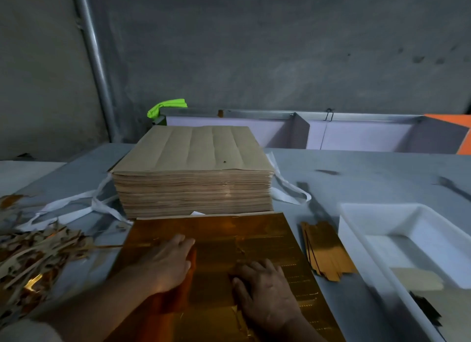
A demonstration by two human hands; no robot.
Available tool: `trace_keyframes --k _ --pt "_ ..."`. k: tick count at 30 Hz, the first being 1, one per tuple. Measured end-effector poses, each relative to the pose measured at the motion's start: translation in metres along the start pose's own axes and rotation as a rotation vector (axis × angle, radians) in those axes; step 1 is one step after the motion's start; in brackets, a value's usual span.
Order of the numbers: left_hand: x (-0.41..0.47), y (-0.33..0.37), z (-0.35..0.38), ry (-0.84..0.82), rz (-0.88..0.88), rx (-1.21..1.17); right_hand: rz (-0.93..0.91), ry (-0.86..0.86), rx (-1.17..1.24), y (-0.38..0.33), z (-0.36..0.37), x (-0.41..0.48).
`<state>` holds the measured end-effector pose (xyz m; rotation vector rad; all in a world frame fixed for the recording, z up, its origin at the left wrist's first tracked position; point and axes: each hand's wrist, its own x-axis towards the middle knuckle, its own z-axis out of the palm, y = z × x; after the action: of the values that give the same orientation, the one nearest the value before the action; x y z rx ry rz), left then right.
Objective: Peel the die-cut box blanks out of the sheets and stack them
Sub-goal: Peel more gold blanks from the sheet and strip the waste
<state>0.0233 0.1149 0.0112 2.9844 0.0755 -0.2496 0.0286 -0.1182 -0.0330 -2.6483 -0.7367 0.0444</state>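
Gold sheet [267, 227] lies flat at the near edge of the table [356, 178], in front of the brown stack [193, 148]; left hand [165, 262] grip spread, pressing it down. Right hand [265, 288] bends its fingers [254, 266] onto a cut line; pinching or not, cannot tell. Sheet judged thin, light, slick, crease-prone: start each blank at a cut corner; peeled blanks [328, 252] lie stacked toward the right edge.
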Motion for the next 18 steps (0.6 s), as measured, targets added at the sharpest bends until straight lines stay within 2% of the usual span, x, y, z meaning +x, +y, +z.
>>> trace_keyframes --k 2,5,7,12,18 --pt "0.004 -0.002 -0.007 -0.110 -0.015 0.058 -0.003 0.001 0.004 -0.001 -0.001 0.000" --pt "0.014 0.003 -0.010 -0.152 -0.085 0.095 -0.009 0.009 0.006 -0.002 -0.002 -0.002" --pt "0.023 0.013 -0.006 -0.103 -0.133 0.066 -0.012 0.006 0.010 -0.003 -0.003 -0.002" --pt "0.045 0.030 0.012 0.157 -0.175 -0.140 -0.015 0.001 0.026 -0.002 -0.005 0.000" --pt "0.063 0.000 0.032 0.152 -0.252 -0.053 -0.018 0.002 0.036 -0.002 -0.007 0.001"
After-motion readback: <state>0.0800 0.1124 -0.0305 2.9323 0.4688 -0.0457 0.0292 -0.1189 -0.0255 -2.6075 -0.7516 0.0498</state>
